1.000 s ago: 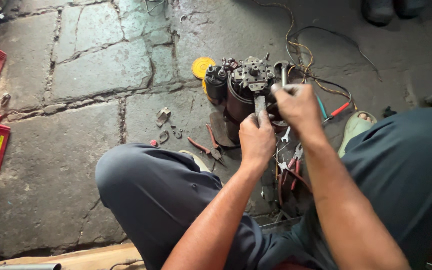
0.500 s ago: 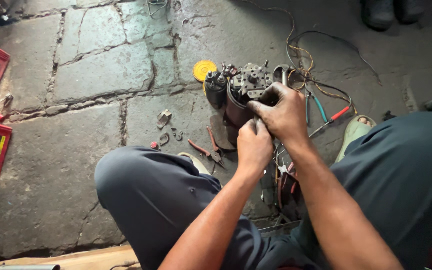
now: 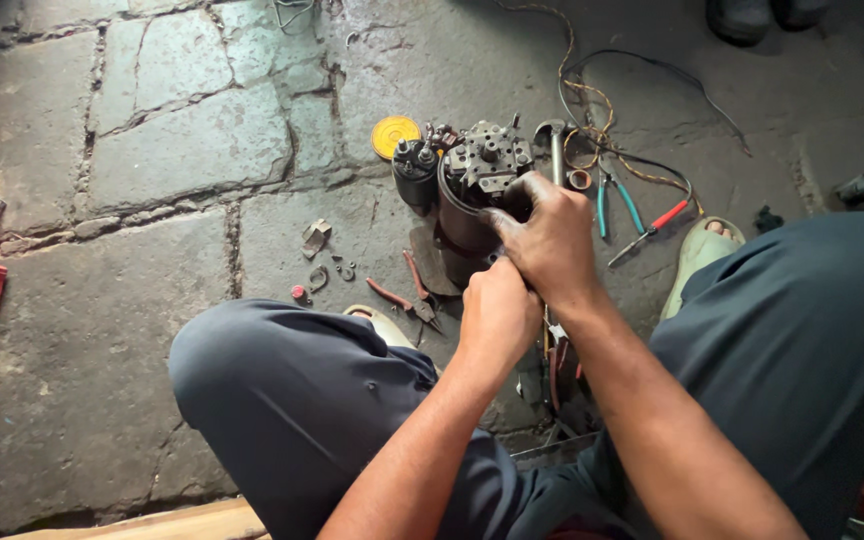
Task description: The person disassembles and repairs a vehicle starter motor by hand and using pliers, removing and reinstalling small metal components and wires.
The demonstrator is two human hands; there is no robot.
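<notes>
Hands working on a motor, up on end on the stone floor between the knees. Left hand curling shut, on what is hidden. Right hand clamping the motor rim (probably loosening something). Needing a steady hold next. Pliers lying beyond.

Single head cam, looks steeply down, close over hands and stone floor.

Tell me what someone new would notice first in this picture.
First, the two hands at centre: the right hand grips the side of a dark cylindrical motor standing on the stone floor, the left hand pressed just below it. Next, red-handled pliers lie left of the motor, and a yellow disc behind it.
</notes>
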